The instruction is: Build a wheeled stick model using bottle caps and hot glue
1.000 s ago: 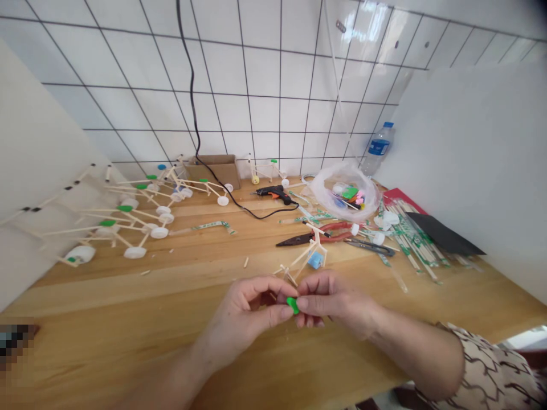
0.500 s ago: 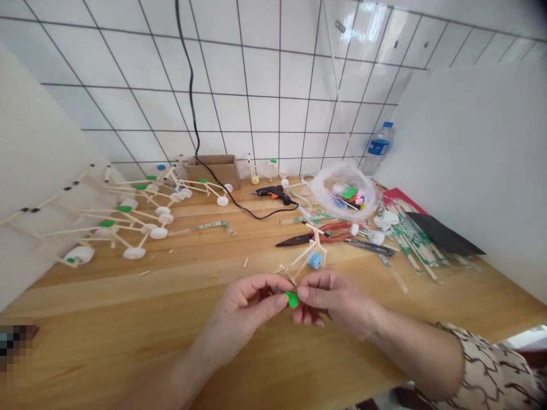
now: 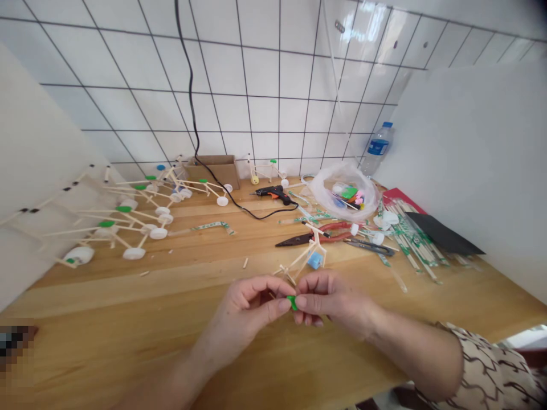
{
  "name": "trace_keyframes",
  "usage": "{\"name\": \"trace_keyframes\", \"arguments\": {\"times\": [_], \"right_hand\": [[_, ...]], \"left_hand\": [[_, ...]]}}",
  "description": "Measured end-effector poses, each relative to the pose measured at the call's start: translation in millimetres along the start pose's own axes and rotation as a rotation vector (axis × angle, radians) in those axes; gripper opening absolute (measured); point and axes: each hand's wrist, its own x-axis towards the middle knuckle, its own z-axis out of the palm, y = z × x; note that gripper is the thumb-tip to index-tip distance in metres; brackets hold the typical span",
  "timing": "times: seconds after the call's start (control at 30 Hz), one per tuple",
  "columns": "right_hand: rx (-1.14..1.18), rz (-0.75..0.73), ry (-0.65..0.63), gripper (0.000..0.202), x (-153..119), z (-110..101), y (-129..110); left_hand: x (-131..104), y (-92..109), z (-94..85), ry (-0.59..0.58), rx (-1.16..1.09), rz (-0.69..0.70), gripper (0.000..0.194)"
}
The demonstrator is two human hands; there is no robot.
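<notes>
Between the fingertips of my left hand (image 3: 256, 304) and my right hand (image 3: 322, 299) is a small soft-looking green piece (image 3: 293, 302), pinched from both sides. Both hands are closed on it, and the fingers hide much of its shape. Just beyond them stands a small bicycle-shaped frame of thin wooden sticks (image 3: 301, 256). It has a black-tipped handlebar (image 3: 316, 229) and a blue round part (image 3: 315, 260) at its front end. My fingers cover its near end; whether they touch the frame I cannot tell.
Several finished stick bicycles (image 3: 123, 228) with white wheels crowd the left. Behind the frame lie red-handled pliers (image 3: 299, 240), with a black glue gun (image 3: 273, 194) and its cord farther back. A plastic bag (image 3: 320, 191), wrapped sticks (image 3: 410, 233) and a water bottle (image 3: 378, 148) occupy the right.
The green piece has been pressed or folded smaller between my fingertips, and less of it shows. My hands have barely shifted; the stick frame stays where it was.
</notes>
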Motion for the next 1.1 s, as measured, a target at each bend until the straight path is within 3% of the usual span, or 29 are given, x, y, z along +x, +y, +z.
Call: {"name": "trace_keyframes", "arguments": {"times": [0.23, 0.4, 0.73, 1.1], "right_hand": [[0.017, -0.001, 0.012, 0.029, 2, 1, -1], [-0.018, -0.083, -0.010, 0.028, 0, 1, 1], [-0.612, -0.469, 0.193, 0.019, -9, 11, 1], [-0.686, -0.520, 0.206, 0.019, -10, 14, 1]], "left_hand": [[0, -3, -1.8, -0.004, -0.012, -0.003, 0.011], [-1, -3, -3.3, 0.108, 0.076, 0.008, 0.009], [-1, -2, -1.0, 0.101, 0.005, 0.001, 0.009], [-3, -1, 1.5, 0.050, -0.122, 0.023, 0.007]]}}
